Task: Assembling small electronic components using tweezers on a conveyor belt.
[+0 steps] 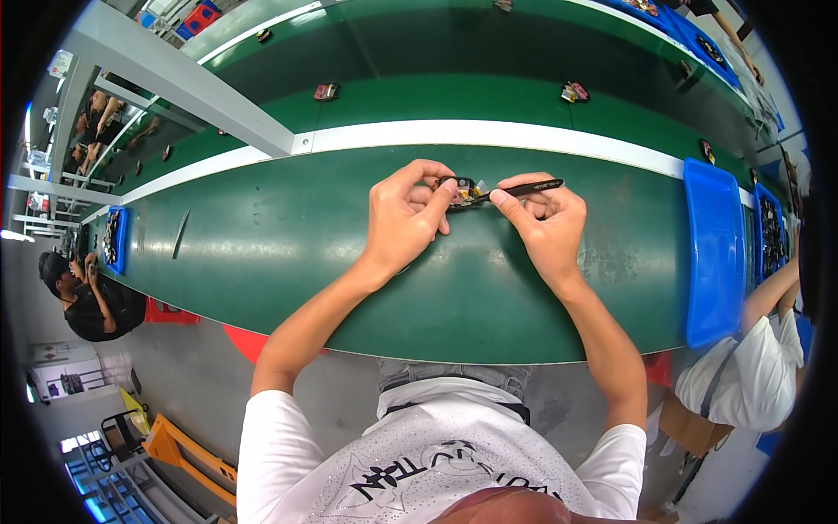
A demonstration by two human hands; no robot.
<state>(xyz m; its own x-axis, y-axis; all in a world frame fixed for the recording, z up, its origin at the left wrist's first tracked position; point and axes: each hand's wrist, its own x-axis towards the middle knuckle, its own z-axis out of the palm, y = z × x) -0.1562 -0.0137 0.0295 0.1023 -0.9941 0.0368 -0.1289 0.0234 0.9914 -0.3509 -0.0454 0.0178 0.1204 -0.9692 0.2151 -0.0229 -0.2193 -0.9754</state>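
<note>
My left hand [397, 218] is closed round a small black electronic device [462, 194], holding it above the green tabletop [332, 288]. Yellow and reddish parts show inside the device's housing. From the right, my right hand [552, 229] pinches a pair of black tweezers [534, 187], its rear end pointing right. The tips reach the right side of the device, next to the yellow part. Whether they grip anything there is too small to tell.
Slim silver tweezers [181, 233] lie on the left of the table. A blue tray [716, 253] stands at the right end. Beyond a white rail [489, 133], a green conveyor belt carries several small devices [573, 92]. A grey metal post [192, 83] rises at far left. Co-workers sit at both sides.
</note>
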